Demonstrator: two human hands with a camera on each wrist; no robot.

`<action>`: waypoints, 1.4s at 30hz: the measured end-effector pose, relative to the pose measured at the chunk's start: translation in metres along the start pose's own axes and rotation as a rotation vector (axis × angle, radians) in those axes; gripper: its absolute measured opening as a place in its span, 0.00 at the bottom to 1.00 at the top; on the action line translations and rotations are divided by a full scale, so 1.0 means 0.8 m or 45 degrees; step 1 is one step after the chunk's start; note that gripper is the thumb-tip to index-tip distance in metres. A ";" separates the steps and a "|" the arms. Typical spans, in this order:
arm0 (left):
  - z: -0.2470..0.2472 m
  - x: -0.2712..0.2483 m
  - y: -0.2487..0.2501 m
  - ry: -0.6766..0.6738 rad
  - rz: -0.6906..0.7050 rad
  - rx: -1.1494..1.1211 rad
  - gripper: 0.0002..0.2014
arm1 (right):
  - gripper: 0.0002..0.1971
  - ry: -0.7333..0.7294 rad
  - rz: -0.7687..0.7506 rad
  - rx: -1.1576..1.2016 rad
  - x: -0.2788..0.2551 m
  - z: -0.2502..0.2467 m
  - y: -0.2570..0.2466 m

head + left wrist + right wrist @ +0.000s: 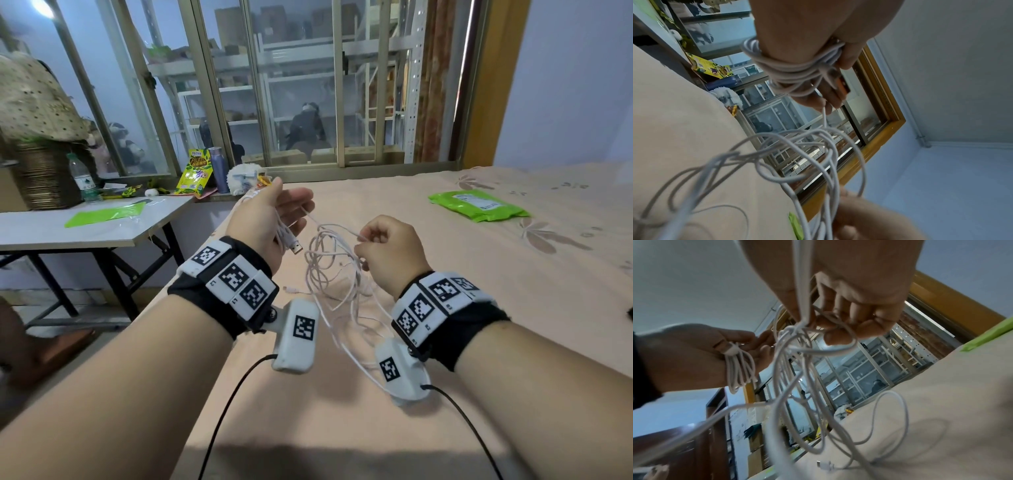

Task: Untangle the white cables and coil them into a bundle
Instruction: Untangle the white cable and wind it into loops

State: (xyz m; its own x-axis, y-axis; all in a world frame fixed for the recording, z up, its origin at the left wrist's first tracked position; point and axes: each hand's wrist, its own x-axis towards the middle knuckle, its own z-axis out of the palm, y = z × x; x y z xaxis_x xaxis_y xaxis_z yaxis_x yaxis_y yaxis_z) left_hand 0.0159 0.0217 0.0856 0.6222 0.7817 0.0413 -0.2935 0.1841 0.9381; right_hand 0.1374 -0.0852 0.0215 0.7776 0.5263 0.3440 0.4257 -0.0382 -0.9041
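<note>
Several turns of white cable (pixel 795 73) are wound around my left hand (pixel 270 216), which is raised over the bed with its fingers nearly straight. Its thumb (pixel 849 53) pins the turns against the palm. A USB plug (pixel 296 247) sticks out below the palm. One strand runs from the coil to a loose tangle of white cables (pixel 334 270) hanging between my hands. My right hand (pixel 387 246) is curled into a fist and pinches strands at the top of that tangle (pixel 797 331). Lower loops and a small plug (pixel 824 464) lie on the sheet.
The bed (pixel 445 325) has a peach sheet, with a green package (pixel 478 205) at the far right. A grey folding table (pixel 68 233) stands at the left with a green sheet, a bottle and a basket. A purple flask (pixel 219 169) and a snack bag sit on the window sill.
</note>
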 end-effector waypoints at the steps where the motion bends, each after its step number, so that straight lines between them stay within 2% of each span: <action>1: -0.001 0.000 0.003 0.018 0.004 -0.008 0.23 | 0.06 0.014 0.099 -0.007 0.003 -0.003 0.001; 3: -0.002 0.000 0.007 0.035 0.010 0.015 0.23 | 0.02 -0.094 0.353 0.060 0.006 -0.008 -0.001; 4: -0.001 -0.001 0.008 0.039 0.015 0.040 0.22 | 0.03 -0.189 0.435 0.077 0.004 -0.009 -0.005; 5: 0.001 -0.002 0.009 0.042 0.020 0.053 0.22 | 0.05 -0.266 0.425 0.068 0.004 -0.009 -0.009; 8: 0.007 -0.004 0.008 0.024 0.034 0.023 0.21 | 0.12 -0.388 0.138 0.150 -0.002 -0.003 -0.025; 10: 0.010 -0.005 0.006 0.009 0.038 0.017 0.22 | 0.11 -0.472 0.018 0.192 -0.009 0.003 -0.035; 12: 0.011 -0.005 0.004 -0.002 0.041 0.035 0.23 | 0.06 -0.428 -0.082 0.131 -0.013 0.009 -0.040; 14: 0.010 -0.006 0.003 -0.012 0.035 0.051 0.23 | 0.09 -0.335 -0.135 0.070 -0.011 0.011 -0.039; 18: 0.010 -0.009 0.002 -0.009 0.024 0.041 0.23 | 0.13 -0.353 -0.117 -0.095 -0.010 0.010 -0.036; 22: 0.012 -0.008 0.003 0.072 -0.015 0.029 0.22 | 0.13 -0.175 -0.149 -0.345 -0.010 0.008 -0.034; 28: 0.011 -0.008 0.007 0.205 -0.077 0.143 0.23 | 0.12 -0.068 -0.158 -0.290 -0.010 0.004 -0.029; 30: 0.003 -0.005 0.009 0.301 -0.059 0.174 0.22 | 0.13 0.043 -0.067 -0.202 -0.004 -0.002 -0.022; 32: -0.007 -0.002 0.010 0.360 -0.076 0.196 0.20 | 0.14 0.184 0.175 -0.007 0.007 -0.015 -0.016; 34: -0.013 -0.004 0.009 0.375 -0.118 0.211 0.19 | 0.13 0.269 0.363 0.025 0.011 -0.031 -0.017; 36: -0.012 -0.008 0.009 0.351 -0.147 0.232 0.19 | 0.10 0.203 0.453 0.018 0.011 -0.040 -0.025; 38: -0.010 -0.012 0.009 0.310 -0.160 0.246 0.19 | 0.13 0.110 0.512 0.119 0.016 -0.035 -0.025; 39: -0.009 -0.013 0.010 0.289 -0.164 0.233 0.19 | 0.14 0.053 0.459 0.108 0.017 -0.031 -0.026; 42: -0.005 -0.014 0.014 0.223 -0.175 0.173 0.20 | 0.18 0.057 0.243 0.006 0.011 -0.021 -0.038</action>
State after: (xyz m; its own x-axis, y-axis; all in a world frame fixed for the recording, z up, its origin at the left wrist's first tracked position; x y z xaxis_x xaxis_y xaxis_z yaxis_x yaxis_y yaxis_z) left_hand 0.0026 0.0172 0.0945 0.5112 0.8482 -0.1385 -0.1073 0.2229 0.9689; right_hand 0.1389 -0.0940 0.0560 0.8640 0.4714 0.1767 0.2662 -0.1298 -0.9551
